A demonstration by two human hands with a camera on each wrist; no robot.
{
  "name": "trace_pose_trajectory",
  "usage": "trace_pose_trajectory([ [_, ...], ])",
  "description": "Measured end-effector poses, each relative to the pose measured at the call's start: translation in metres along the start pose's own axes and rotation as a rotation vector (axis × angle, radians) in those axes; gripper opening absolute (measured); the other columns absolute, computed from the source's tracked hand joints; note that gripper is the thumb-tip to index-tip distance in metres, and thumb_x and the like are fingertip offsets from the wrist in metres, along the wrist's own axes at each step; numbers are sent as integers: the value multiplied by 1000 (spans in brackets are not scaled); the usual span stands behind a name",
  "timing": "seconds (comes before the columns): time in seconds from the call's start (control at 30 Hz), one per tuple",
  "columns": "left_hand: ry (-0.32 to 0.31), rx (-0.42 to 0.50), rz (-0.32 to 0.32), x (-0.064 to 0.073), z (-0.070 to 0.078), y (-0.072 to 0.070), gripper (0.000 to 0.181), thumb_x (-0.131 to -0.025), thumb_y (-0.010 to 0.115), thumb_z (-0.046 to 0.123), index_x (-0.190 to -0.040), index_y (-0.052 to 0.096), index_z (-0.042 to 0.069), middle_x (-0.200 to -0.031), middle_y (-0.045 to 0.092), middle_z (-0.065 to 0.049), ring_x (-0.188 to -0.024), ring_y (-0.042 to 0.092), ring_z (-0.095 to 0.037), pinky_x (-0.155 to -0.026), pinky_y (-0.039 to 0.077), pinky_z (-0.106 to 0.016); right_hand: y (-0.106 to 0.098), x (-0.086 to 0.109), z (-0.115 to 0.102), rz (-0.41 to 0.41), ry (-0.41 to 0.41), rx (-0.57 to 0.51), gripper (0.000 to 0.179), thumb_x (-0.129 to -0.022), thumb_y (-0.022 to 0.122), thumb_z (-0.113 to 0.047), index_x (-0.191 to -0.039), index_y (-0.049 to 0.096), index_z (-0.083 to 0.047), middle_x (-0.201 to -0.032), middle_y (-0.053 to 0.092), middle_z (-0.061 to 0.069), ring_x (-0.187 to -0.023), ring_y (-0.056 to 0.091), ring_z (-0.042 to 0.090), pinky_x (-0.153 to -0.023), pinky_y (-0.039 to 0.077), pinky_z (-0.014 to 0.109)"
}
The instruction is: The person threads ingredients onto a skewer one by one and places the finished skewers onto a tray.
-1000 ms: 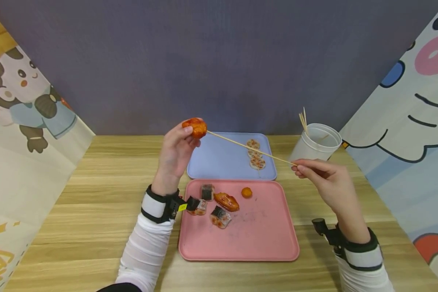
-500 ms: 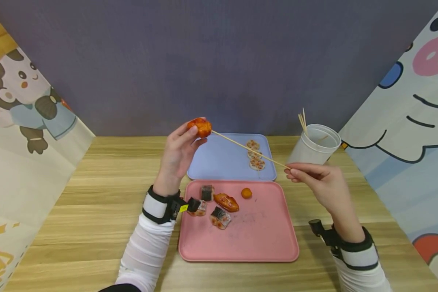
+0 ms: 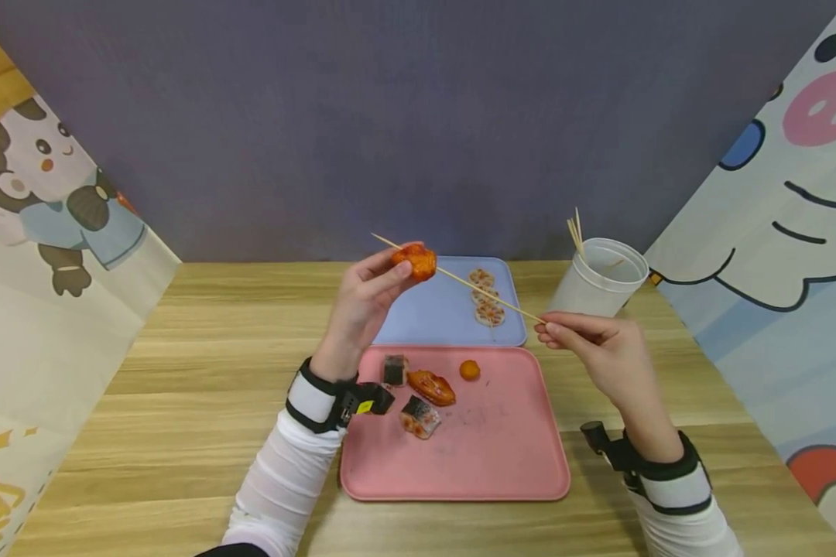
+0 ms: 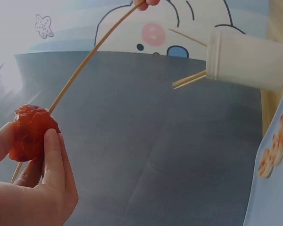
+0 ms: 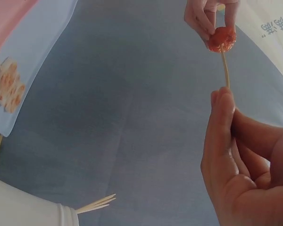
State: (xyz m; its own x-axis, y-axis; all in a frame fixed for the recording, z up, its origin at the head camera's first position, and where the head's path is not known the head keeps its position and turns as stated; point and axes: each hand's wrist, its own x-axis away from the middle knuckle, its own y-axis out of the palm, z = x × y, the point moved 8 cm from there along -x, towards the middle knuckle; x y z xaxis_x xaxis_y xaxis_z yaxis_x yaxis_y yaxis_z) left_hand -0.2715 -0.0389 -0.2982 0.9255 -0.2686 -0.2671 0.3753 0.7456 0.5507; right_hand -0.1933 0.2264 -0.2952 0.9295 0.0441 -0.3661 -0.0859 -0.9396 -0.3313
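My left hand [image 3: 371, 298] pinches a glossy orange-red glazed food piece [image 3: 418, 263] above the trays. A bamboo skewer [image 3: 488, 294] runs right through it, its pointed tip sticking out beyond the left fingers. At the other end, my right hand [image 3: 602, 348] pinches the skewer between thumb and fingers. The right wrist view shows the skewer [image 5: 225, 70] entering the glazed piece [image 5: 221, 39]. Below lies a pink tray [image 3: 495, 456] with a glazed chicken wing [image 3: 432, 387], a small orange ball [image 3: 470, 370] and fish-like pieces with dark skin [image 3: 420, 418], partly hidden by the left wrist camera.
Behind the pink tray lies a light blue tray [image 3: 432, 317] with a skewer of lotus root slices [image 3: 489, 312]. A white bucket [image 3: 592, 282] holding several bamboo skewers [image 3: 577, 232] stands at the back right. A grey panel [image 3: 418, 124] closes off the back.
The left hand has slid the glazed piece rightward along the skewer, and the pointed tip now shows beyond it. The right hand has shifted slightly left, still pinching the skewer's end.
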Motion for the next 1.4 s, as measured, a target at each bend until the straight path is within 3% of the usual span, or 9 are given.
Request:
trace_pose_trajectory([
  [0.23, -57, -76, -32, 2, -12, 10, 34, -92, 54, -2, -125, 55, -10, -113, 65, -6, -101, 63, -18, -89, 53, -28, 6, 0, 2, 6, 19, 24, 21, -86, 65, 0, -104, 68, 11, -87, 73, -11, -75, 71, 7, -68, 57, 27],
  [0.37, -67, -92, -26, 2, -15, 10, 38, -91, 54, -2, -128, 50, -14, -113, 64, -7, -101, 63, -18, -89, 53, -28, 5, 1, 1, 28, 9, 32, 21, -87, 65, 0, -104, 68, 11, -86, 73, -10, -74, 71, 7, -67, 57, 28],
  [0.5, -73, -120, -35, 3, -16, 10, 37, -91, 55, -2, -125, 52, -13, -112, 63, -8, -101, 63, -18, -89, 53, -30, 4, 3, 0, 56, 18, 36, 20, -86, 66, -1, -103, 70, 9, -86, 74, -7, -73, 71, 7, -67, 57, 27],
  [0.73, -100, -184, -105, 6, -21, 18, 32, -90, 57, -1, -120, 55, -11, -109, 64, -6, -100, 64, -17, -91, 52, -31, 9, 6, 0, 68, 15, 93, 19, -86, 67, -4, -102, 71, 6, -88, 74, 6, -73, 70, 5, -67, 57, 23],
  [1.13, -100, -230, -133, 7, -24, 20, 36, -90, 57, -1, -123, 54, -14, -111, 64, -5, -98, 64, -15, -92, 52, -32, 7, 6, 4, 95, 46, 109, 20, -86, 68, -7, -101, 72, 5, -85, 74, -5, -71, 70, 5, -66, 57, 23],
  [1.4, -93, -254, -157, 7, -26, 23, 36, -89, 56, -4, -123, 53, -16, -121, 61, -16, -99, 64, -15, -90, 53, -32, 8, 7, 4, 95, 47, 110, 19, -86, 69, -7, -101, 72, 4, -85, 73, -9, -70, 70, 4, -65, 57, 23],
])
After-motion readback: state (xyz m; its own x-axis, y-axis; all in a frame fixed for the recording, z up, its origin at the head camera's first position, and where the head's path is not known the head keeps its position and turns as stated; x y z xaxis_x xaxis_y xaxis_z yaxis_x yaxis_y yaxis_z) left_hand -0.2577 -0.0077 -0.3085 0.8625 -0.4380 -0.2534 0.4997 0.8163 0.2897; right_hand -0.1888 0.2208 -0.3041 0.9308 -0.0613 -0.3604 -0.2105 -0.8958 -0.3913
